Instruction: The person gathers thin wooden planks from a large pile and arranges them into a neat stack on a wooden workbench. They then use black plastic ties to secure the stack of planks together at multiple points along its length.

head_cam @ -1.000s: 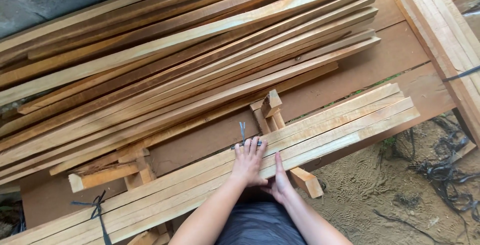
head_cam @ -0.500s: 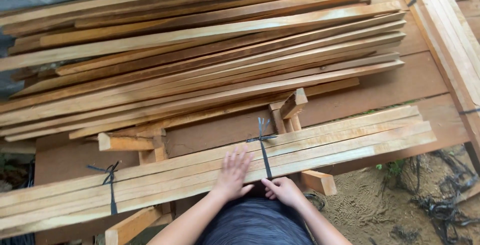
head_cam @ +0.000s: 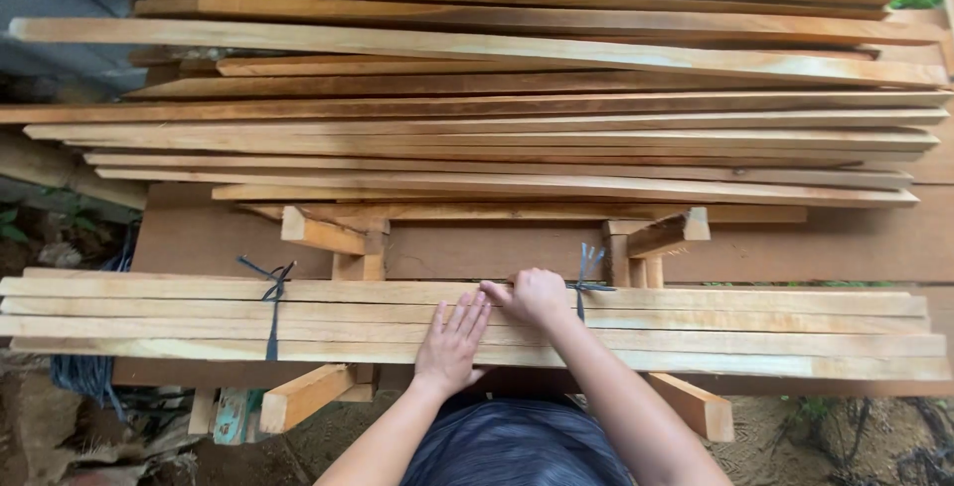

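From my head camera, looking straight down: my left hand (head_cam: 452, 340) lies flat and open, fingers spread, palm pressed on the top of the bundle of pale wooden slats (head_cam: 696, 332) that runs across in front of me. My right hand (head_cam: 537, 295) is curled closed on the far edge of that same bundle, just beside the dark strap (head_cam: 581, 282) that ties it right of the middle; I cannot tell whether the fingers pinch the strap's loose end or only the slat's edge. A 2nd dark strap (head_cam: 272, 307) binds the bundle well to the left.

The bundle rests on short wooden blocks (head_cam: 343, 238), with a brown board (head_cam: 835, 243) under them, and beyond lies the big loose stack of long boards (head_cam: 517, 98).

To do this well, I judge the flat hand should bear down evenly so the slats stay squared against each other while the other hand works at the tie. The slats look thin and long, so they will likely flex and slide sideways if the strap goes slack on 1 side. I would keep my fingertips clear of the gaps between slats, mind splinters on the sawn edges, and keep the weight centred over the blocks so neither end tips.
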